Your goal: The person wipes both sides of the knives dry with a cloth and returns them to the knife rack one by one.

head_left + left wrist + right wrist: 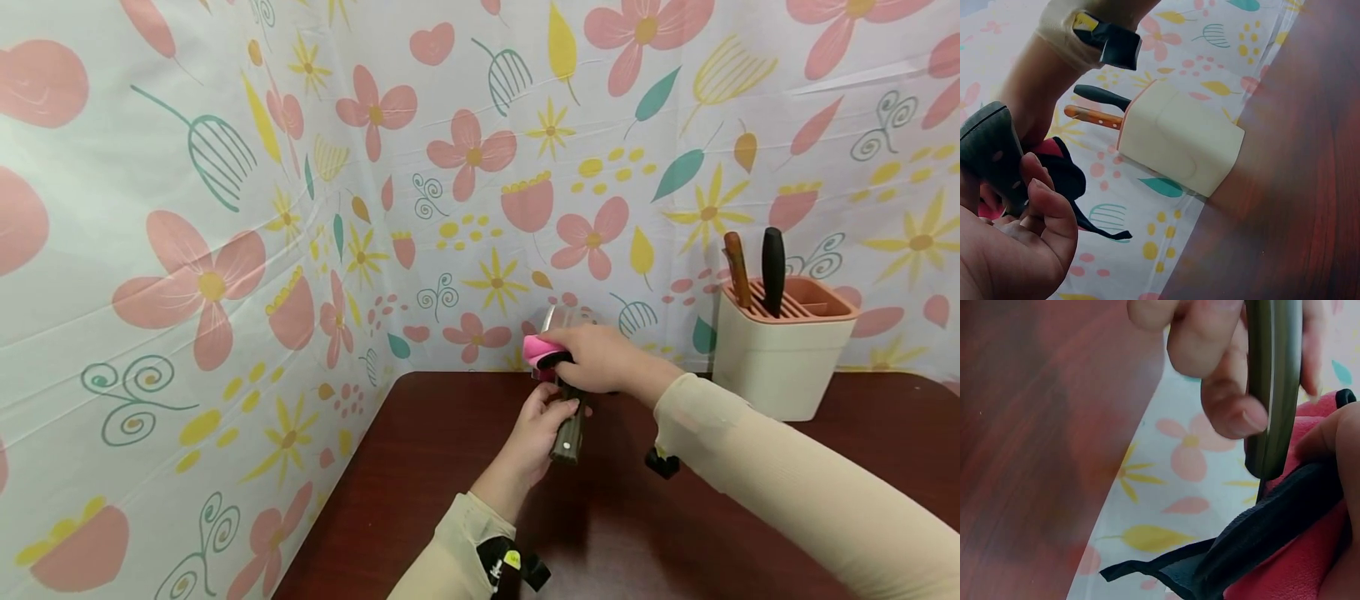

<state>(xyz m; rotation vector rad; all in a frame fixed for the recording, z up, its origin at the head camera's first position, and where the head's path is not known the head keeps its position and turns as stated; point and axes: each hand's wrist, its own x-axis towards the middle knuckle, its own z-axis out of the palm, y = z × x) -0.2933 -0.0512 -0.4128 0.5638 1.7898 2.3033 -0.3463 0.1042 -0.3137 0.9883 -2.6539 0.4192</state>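
Observation:
My left hand [531, 433] grips the dark green riveted handle of a knife [568, 443], which points away from me above the table. Around the blade, close to the handle, my right hand [606, 357] holds a pink cloth with black edging [537, 348]. A shiny bit of blade shows beyond the cloth in the head view; the rest is covered by cloth and fingers. The right wrist view has the handle [1274, 381] between the left fingers, with the pink cloth [1285, 565] just below it and a black strip hanging loose.
A cream knife block with an orange top [780, 358] stands at the table's back right, holding a wooden-handled knife [737, 271] and a black-handled one [773, 271]. The dark red table [675, 517] meets a flower-patterned curtain [480, 242] at its back and left.

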